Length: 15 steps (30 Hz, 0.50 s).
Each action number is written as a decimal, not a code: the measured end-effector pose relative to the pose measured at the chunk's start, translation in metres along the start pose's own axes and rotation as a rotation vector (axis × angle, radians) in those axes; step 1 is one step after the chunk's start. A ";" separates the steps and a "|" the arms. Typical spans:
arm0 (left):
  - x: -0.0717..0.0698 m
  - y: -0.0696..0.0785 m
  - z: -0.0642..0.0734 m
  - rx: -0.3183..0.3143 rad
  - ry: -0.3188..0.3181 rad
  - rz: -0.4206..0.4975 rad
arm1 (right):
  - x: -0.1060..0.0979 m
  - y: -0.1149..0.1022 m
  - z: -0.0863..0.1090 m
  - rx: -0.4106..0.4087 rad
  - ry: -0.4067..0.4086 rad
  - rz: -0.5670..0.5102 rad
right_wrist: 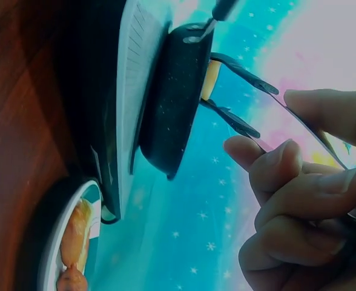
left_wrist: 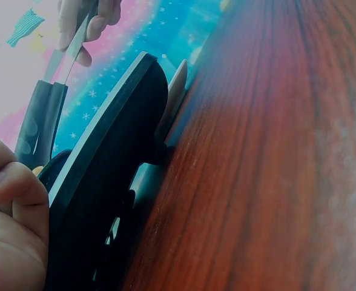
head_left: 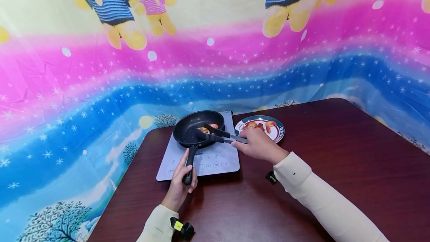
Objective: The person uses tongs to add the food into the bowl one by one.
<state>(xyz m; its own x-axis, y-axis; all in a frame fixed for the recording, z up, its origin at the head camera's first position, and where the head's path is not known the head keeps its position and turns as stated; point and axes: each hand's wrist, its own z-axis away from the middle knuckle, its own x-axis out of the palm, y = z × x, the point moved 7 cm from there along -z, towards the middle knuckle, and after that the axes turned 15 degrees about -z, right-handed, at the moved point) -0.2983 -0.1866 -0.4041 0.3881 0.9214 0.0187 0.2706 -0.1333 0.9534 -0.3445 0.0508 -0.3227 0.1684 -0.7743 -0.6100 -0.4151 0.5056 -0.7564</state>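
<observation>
My left hand (head_left: pixel 178 189) grips the handle (head_left: pixel 190 161) of a black frying pan (head_left: pixel 184 130) on a white induction cooktop (head_left: pixel 215 173). My right hand (head_left: pixel 260 145) holds kitchen tongs (head_left: pixel 220 136) with metal arms and black ends. In the head view, the tong ends reach into the pan at orange-and-yellow pieces of food (head_left: pixel 204 130). The right wrist view has a yellowish piece (right_wrist: pixel 211 79) between the spread black tips, at the pan's rim. Right of the cooktop, a patterned plate (head_left: pixel 281 134) bears several reddish-orange food pieces (head_left: pixel 270 125), partly behind my right hand.
All this stands on a dark red-brown wooden table (head_left: pixel 336 167), with the cooktop near its far left corner. Behind and to the left hangs a colourful cloth (head_left: pixel 201 66) with bears and snowflakes. A black strap (head_left: pixel 183 228) is at my left wrist.
</observation>
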 end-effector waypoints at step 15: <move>0.001 0.000 -0.001 -0.002 0.005 0.003 | 0.013 0.006 -0.002 0.056 -0.066 -0.063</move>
<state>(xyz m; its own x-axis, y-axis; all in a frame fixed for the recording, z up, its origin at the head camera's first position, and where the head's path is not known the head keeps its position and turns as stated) -0.2984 -0.1859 -0.4035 0.3846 0.9228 0.0234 0.2672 -0.1355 0.9541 -0.3465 0.0436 -0.3350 0.2515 -0.7793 -0.5740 -0.3519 0.4788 -0.8043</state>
